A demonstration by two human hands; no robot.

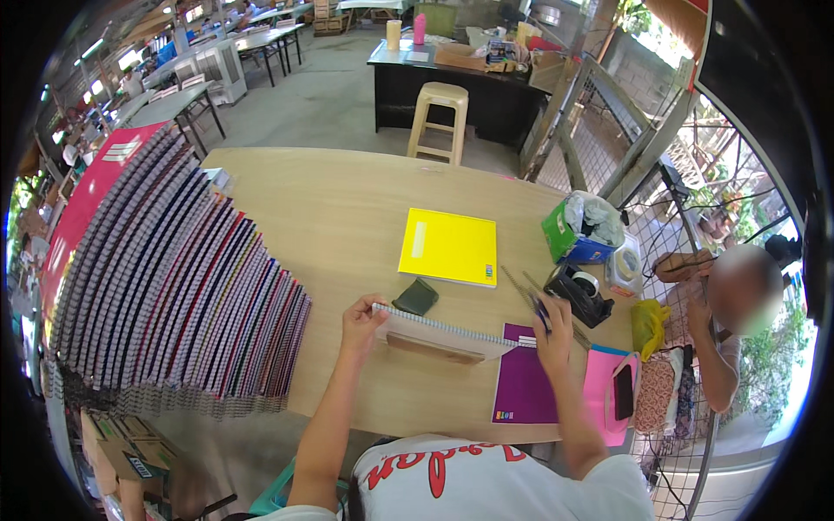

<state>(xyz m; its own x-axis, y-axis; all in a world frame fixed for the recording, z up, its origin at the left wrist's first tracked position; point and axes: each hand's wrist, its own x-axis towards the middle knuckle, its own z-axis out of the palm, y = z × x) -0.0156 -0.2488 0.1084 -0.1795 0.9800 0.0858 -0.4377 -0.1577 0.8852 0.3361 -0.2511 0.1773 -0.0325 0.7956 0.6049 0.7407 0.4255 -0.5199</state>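
Observation:
My left hand [363, 325] pinches the upper left corner of a spiral-bound notebook [443, 334], held on edge above the table with its wire binding on top. At the binding's right end, my right hand [554, 330] is closed around a slim metal tool with dark handles [540, 310]; I cannot tell if it is pliers or scissors. Below the right hand lies a purple notebook [521, 386], partly covered by the held one. A small dark green pad [416, 297] rests just beyond the left hand, and a yellow notebook [448, 247] lies farther off.
Spiral notebooks stand in a long stack [174, 286] at the left. At the right are a tape dispenser [579, 293], a box with plastic bags [578, 230], a yellow bag [649, 328], a pink pouch [601, 391] and a phone [624, 391]. Another person [717, 365] is beyond the wire fence.

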